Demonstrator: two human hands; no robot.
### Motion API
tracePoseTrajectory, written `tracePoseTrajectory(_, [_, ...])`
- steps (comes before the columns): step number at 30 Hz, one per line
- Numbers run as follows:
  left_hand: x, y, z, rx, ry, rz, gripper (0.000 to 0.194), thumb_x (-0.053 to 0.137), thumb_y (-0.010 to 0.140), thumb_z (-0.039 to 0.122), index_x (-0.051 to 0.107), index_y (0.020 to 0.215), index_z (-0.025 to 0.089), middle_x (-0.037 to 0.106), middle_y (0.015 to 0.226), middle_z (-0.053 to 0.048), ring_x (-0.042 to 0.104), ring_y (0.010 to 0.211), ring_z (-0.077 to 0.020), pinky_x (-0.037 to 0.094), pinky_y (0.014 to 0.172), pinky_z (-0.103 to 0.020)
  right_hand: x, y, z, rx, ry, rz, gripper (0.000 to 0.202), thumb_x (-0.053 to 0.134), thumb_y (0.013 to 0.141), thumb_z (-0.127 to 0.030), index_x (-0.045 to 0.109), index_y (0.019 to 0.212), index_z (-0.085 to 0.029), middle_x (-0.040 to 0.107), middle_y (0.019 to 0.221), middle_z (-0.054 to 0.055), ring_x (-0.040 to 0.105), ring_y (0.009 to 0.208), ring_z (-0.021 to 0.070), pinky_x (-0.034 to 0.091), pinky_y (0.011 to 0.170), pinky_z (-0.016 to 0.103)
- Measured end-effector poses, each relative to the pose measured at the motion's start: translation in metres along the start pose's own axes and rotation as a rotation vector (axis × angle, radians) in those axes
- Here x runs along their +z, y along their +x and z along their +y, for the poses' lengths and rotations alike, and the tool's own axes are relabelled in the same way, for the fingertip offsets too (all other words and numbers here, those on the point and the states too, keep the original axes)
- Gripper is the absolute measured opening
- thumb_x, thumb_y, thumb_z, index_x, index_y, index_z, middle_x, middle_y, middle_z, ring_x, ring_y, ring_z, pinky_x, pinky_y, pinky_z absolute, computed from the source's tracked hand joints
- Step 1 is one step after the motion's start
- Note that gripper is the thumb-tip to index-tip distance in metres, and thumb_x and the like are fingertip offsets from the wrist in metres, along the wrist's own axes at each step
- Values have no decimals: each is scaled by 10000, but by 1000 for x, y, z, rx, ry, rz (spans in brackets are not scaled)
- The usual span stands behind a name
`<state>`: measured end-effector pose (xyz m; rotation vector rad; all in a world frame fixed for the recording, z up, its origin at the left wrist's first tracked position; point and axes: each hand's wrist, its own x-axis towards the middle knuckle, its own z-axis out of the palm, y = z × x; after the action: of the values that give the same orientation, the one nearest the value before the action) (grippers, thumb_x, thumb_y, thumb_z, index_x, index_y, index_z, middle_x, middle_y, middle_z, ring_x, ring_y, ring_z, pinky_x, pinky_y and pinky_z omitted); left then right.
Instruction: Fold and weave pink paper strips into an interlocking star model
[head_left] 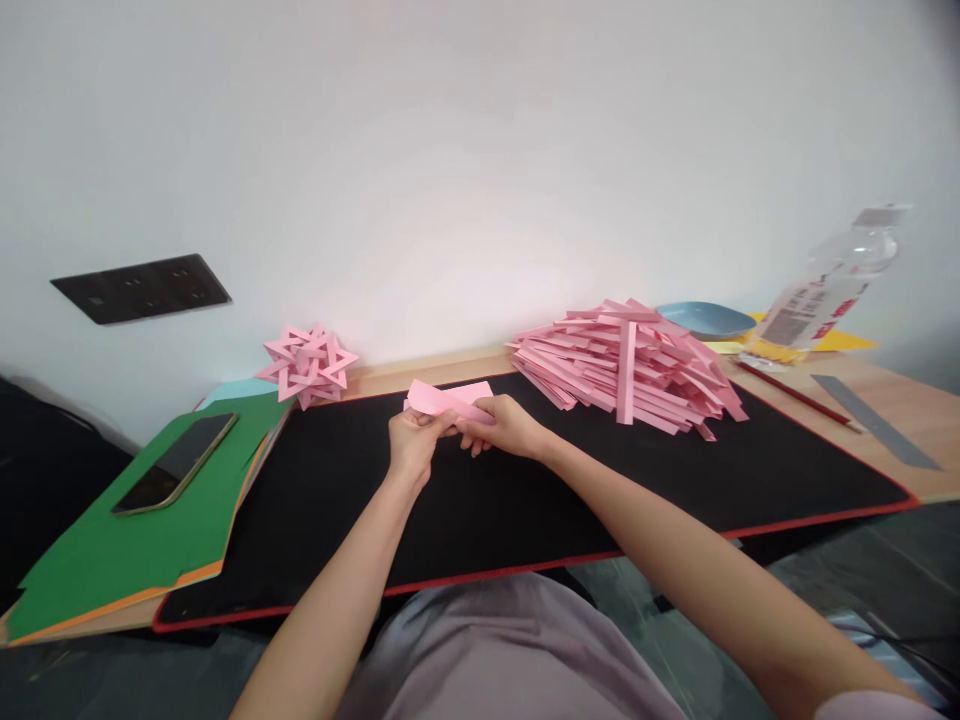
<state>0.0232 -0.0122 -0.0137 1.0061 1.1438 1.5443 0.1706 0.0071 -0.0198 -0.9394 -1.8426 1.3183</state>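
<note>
A pink sheet of paper (450, 398) is held up between both of my hands, above the middle of the black mat (480, 500). My left hand (417, 440) pinches its near left edge. On the right side my right hand (511, 425) grips the same paper, thumb on top and fingers curled below. The near edge of the sheet looks bent or curled over; the fingers hide part of it. To the right lies a heap of folded pink paper strips (585, 355), with one strip standing out at the front. A pink folded-paper star (309, 365) sits at the back left.
Green paper sheets (150, 540) carry a phone (180, 465) at the left. Toward the right are a blue dish (709, 320), a clear plastic bottle (817, 290), a pencil (799, 395) and a grey ruler (874, 420). A white wall (465, 180) stands behind.
</note>
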Motion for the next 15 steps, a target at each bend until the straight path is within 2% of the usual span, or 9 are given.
tracePoseTrajectory(3, [-4,4,2,42,-44,77,315,803,442,196,647,690,82,660,633,-37,602,552,-128,517,529,-243,-3,-1,-1,-17,-2,17,199,628,738,-286,558,791,-108,679,730,68,619,519,99,476,464,177])
tracePoseTrajectory(7, [-8,7,6,92,-71,155,303,799,454,207,640,687,96,653,647,-26,606,581,-125,518,542,-239,-7,-1,-2,-10,17,33,245,665,702,-313,569,793,-106,633,566,30,612,501,111,484,486,193])
tracePoseTrajectory(10, [-8,7,7,59,-81,99,306,803,459,223,633,678,94,645,628,-22,607,584,-126,523,563,-251,-7,-2,-2,-37,52,17,295,645,714,-371,574,800,-98,651,618,46,620,520,113,496,508,208])
tracePoseTrajectory(15, [-6,2,5,-51,-42,-82,291,806,473,210,633,666,78,671,655,-54,636,619,-149,538,668,-298,-6,-2,-3,-56,90,-8,348,623,722,-426,569,806,-93,652,622,47,615,513,106,499,514,211])
